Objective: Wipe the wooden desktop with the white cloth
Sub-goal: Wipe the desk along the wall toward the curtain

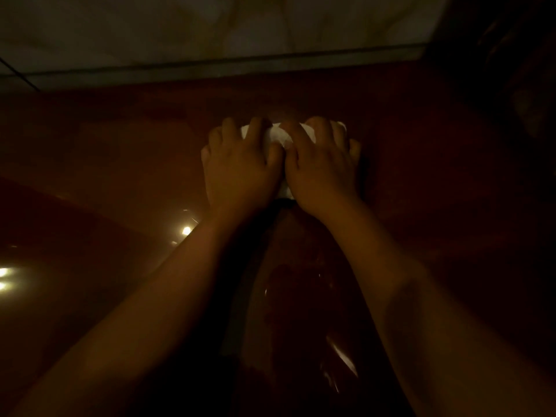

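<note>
The scene is dim. A glossy reddish-brown wooden desktop (120,164) fills most of the view. A white cloth (278,136) lies bunched on it near the far edge, mostly hidden under my hands. My left hand (240,167) presses palm down on the cloth's left part, fingers spread over it. My right hand (320,164) presses on the right part, side by side with the left and touching it. Small patches of cloth show between and beyond the fingers.
A pale wall or panel (210,31) with a grey ledge (210,69) runs along the desk's far edge. A dark shape (511,70) stands at the far right. Lamp reflections (186,230) glint on the desktop's left side.
</note>
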